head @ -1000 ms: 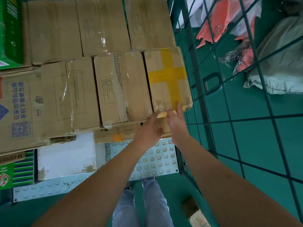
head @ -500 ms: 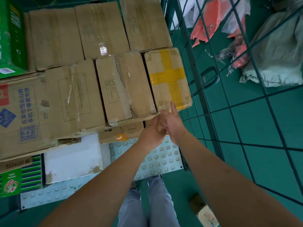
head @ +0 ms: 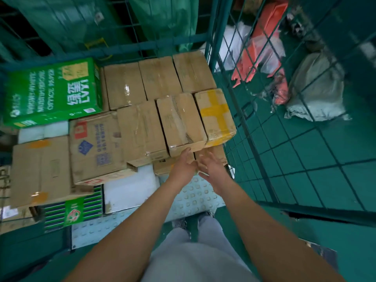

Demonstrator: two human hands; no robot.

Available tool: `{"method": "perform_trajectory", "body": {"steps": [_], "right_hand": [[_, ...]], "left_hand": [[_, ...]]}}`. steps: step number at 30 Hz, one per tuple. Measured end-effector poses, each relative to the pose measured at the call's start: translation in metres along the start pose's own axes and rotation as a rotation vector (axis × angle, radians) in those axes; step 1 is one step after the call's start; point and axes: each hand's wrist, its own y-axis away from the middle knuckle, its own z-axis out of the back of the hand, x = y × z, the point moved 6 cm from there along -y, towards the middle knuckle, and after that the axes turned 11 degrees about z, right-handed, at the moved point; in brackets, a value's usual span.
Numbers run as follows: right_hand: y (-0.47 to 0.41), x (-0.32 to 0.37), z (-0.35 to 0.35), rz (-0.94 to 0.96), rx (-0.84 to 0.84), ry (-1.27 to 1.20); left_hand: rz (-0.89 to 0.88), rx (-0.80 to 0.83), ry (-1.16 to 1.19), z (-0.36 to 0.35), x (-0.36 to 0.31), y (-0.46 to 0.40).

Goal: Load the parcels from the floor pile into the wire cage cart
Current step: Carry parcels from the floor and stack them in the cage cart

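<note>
The green wire cage cart [head: 213, 31] holds several stacked cardboard parcels. A box crossed with yellow tape [head: 215, 116] sits at the front right of the stack, beside a plain brown box [head: 181, 123]. My left hand [head: 184, 165] reaches out with straight fingers, its fingertips at the brown box's front lower edge. My right hand [head: 211, 165] is beside it, fingers spread and loose, just below the yellow-taped box and over a lower parcel [head: 218, 153]. Neither hand holds anything.
A large green printed box [head: 53, 92] lies at the back left of the cart. The cart's studded metal floor [head: 195, 198] shows in front of the stack. Beyond the right mesh wall [head: 305, 127], bags and orange parcels [head: 262, 43] lie on the green floor.
Both hands have drawn back slightly from the yellow-taped box and opened their fingers. The view has tilted up, showing more of the cart's back and the green box.
</note>
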Motion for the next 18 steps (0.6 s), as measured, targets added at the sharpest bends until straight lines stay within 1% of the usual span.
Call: {"method": "perform_trajectory", "body": {"steps": [3,6,9,12,14,18], "right_hand": [[0.04,-0.005,-0.004,0.023,-0.022,0.02],[0.069,-0.01,-0.005,0.013,-0.044,-0.012],[0.107,-0.018,-0.002,0.052,-0.097,-0.058],[0.133,-0.029,0.012,0.072,-0.151,-0.093],[0.152,-0.037,0.029,0.091,-0.209,-0.116],[0.192,-0.062,0.068,0.121,-0.366,-0.223]], "left_hand": [[-0.027,0.019,0.039,0.007,0.004,0.035],[-0.03,0.044,0.053,0.006,0.009,0.061],[-0.043,0.059,0.039,0.003,0.015,0.094],[-0.042,0.123,0.002,-0.018,0.022,0.107],[-0.063,0.163,-0.061,-0.038,0.023,0.116],[-0.108,0.246,-0.153,-0.08,0.022,0.145]]}}
